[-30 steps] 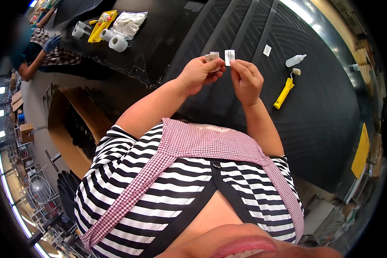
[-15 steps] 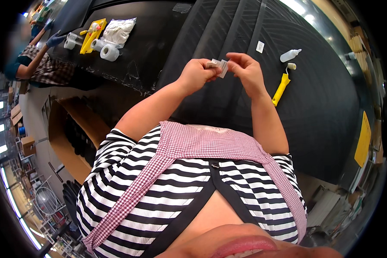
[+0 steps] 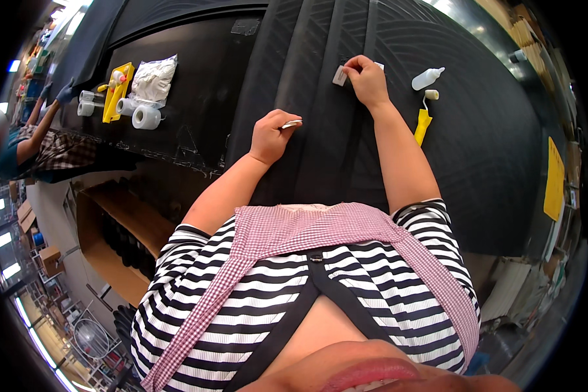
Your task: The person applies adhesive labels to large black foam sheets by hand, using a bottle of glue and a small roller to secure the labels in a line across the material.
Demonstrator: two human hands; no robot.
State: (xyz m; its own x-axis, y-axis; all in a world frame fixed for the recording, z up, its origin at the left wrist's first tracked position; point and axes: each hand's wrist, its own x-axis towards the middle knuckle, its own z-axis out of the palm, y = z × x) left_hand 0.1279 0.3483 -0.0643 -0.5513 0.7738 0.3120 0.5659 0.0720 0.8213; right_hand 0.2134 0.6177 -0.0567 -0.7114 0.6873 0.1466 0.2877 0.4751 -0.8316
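Pinched in my right hand is a small white label, held low over the ridged black sheet. Another white label partly shows just behind that hand. Closer to me and to the left, my left hand is closed on a thin stack of white labels, seen edge-on. A white squeeze bottle lies right of my right hand. Below the bottle is a small roller with a yellow handle.
At left on the black table lie a yellow tray, a plastic bag of white material and several clear film rolls. A gloved co-worker stands beyond. A cardboard box is below; a yellow sheet hangs at right.
My hands have drawn apart. The right one has moved away from me with a single label, while the left has come down and left with the stack. The whole view has shifted slightly.
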